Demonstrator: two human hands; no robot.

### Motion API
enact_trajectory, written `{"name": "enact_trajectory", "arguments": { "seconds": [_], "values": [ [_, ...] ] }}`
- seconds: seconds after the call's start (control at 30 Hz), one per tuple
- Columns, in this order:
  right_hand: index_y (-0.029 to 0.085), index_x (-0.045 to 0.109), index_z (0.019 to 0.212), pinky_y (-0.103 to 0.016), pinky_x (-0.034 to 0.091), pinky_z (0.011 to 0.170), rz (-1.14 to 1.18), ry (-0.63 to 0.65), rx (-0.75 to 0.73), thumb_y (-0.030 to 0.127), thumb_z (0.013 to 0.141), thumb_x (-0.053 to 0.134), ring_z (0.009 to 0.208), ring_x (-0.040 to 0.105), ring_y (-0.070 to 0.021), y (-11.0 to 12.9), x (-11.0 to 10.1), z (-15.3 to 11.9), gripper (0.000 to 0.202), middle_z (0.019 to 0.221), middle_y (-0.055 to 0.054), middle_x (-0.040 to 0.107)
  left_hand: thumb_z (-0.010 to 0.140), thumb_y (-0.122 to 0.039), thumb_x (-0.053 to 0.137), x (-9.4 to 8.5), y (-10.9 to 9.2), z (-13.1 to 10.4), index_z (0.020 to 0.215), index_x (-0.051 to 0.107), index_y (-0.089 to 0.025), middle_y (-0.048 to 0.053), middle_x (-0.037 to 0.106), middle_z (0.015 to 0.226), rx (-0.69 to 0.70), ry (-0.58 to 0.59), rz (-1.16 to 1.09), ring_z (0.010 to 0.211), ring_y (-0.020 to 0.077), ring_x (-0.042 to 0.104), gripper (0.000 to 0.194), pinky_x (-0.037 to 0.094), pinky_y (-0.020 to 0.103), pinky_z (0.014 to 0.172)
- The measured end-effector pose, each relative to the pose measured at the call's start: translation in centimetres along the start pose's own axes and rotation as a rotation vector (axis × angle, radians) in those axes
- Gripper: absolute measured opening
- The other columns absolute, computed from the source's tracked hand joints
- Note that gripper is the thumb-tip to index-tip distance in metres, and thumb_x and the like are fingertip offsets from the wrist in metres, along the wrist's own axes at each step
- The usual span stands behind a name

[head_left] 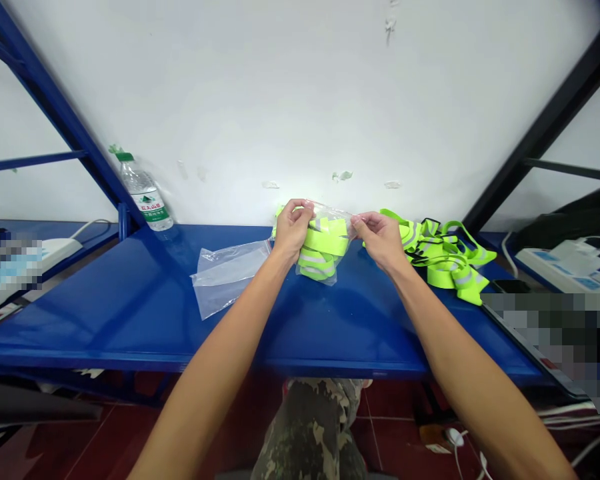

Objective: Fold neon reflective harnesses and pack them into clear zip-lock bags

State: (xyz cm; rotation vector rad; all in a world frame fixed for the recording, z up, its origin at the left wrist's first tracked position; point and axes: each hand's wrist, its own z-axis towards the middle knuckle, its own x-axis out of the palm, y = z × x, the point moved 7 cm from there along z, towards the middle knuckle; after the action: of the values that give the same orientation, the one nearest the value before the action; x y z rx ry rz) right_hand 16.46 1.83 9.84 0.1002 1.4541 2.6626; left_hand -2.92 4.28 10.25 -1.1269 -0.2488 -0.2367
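Note:
A clear plastic bag with folded yellow-green reflective straps inside is held up over the blue table. My left hand pinches the bag's top left corner. At the top right corner, my right hand has its fingers closed on the same bag. Loose yellow-green reflective straps with black buckles lie in a heap to the right of my right hand. Flat on the table left of my left hand are clear plastic bags.
A water bottle with a green cap stands at the back left against the white wall. Blue and dark frame bars rise at both sides. Power strips and cables sit beyond the right end. A partly blurred flat object lies front right.

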Motion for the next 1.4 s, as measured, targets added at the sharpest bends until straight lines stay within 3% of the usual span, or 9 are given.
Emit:
{"name": "enact_trajectory", "arguments": {
  "seconds": [0.17, 0.47, 0.73, 0.97, 1.23, 1.4],
  "values": [
    [0.019, 0.071, 0.083, -0.030, 0.054, 0.061, -0.018, 0.060, 0.029, 0.051, 0.070, 0.077, 0.065, 0.064, -0.0156, -0.7, 0.3, -0.1, 0.035, 0.075, -0.002, 0.071, 0.077, -0.040, 0.075, 0.3, 0.5, -0.1, 0.081, 0.062, -0.020, -0.002, 0.061, 0.071, -0.027, 0.027, 0.003, 0.065, 0.0100, 0.054, 0.024, 0.042, 0.022, 0.064],
    [0.020, 0.072, 0.080, -0.029, 0.051, 0.058, -0.094, 0.030, -0.025, 0.050, 0.075, 0.072, 0.062, 0.061, -0.0153, -0.1, 0.2, -0.2, 0.031, 0.071, -0.001, 0.070, 0.069, -0.043, 0.079, 1.3, 1.1, -0.2, 0.083, 0.066, -0.017, 0.000, 0.066, 0.076, -0.045, 0.091, -0.002, 0.069, 0.0124, 0.059, 0.032, 0.047, 0.024, 0.068],
    [0.019, 0.074, 0.087, -0.033, 0.056, 0.074, -0.106, 0.048, -0.060, 0.045, 0.075, 0.075, 0.081, 0.069, -0.0197, 0.1, 0.2, -0.2, 0.029, 0.088, -0.005, 0.075, 0.072, -0.041, 0.077, 1.6, 0.8, -0.5, 0.081, 0.065, -0.017, 0.000, 0.065, 0.076, -0.013, 0.100, 0.024, 0.071, 0.0116, 0.058, 0.029, 0.046, 0.023, 0.069],
    [0.018, 0.074, 0.082, -0.031, 0.054, 0.065, -0.177, 0.017, -0.085, 0.048, 0.076, 0.072, 0.073, 0.068, -0.0190, 0.5, 0.2, -0.3, 0.030, 0.080, -0.004, 0.075, 0.070, -0.036, 0.077, 1.9, 1.0, -0.5, 0.082, 0.070, -0.016, 0.004, 0.070, 0.084, 0.033, 0.096, 0.106, 0.082, 0.0159, 0.062, 0.025, 0.048, 0.027, 0.079],
    [0.018, 0.075, 0.081, -0.029, 0.053, 0.065, -0.066, -0.025, 0.004, 0.039, 0.074, 0.075, 0.070, 0.067, -0.0165, -0.9, -0.1, -0.1, 0.023, 0.080, -0.003, 0.075, 0.073, -0.031, 0.074, 2.4, 0.5, -0.6, 0.079, 0.068, -0.017, 0.003, 0.068, 0.080, 0.092, 0.124, 0.142, 0.080, 0.0156, 0.061, 0.017, 0.047, 0.027, 0.079],
    [0.017, 0.076, 0.080, -0.029, 0.052, 0.064, -0.141, -0.024, -0.012, 0.040, 0.073, 0.075, 0.070, 0.067, -0.0176, -0.6, 0.0, -0.2, 0.024, 0.078, -0.004, 0.075, 0.073, -0.029, 0.074, 2.7, 0.3, -0.9, 0.077, 0.068, -0.016, 0.003, 0.068, 0.081, 0.111, 0.123, 0.190, 0.081, 0.0155, 0.061, 0.015, 0.046, 0.026, 0.080]
  ]
}}
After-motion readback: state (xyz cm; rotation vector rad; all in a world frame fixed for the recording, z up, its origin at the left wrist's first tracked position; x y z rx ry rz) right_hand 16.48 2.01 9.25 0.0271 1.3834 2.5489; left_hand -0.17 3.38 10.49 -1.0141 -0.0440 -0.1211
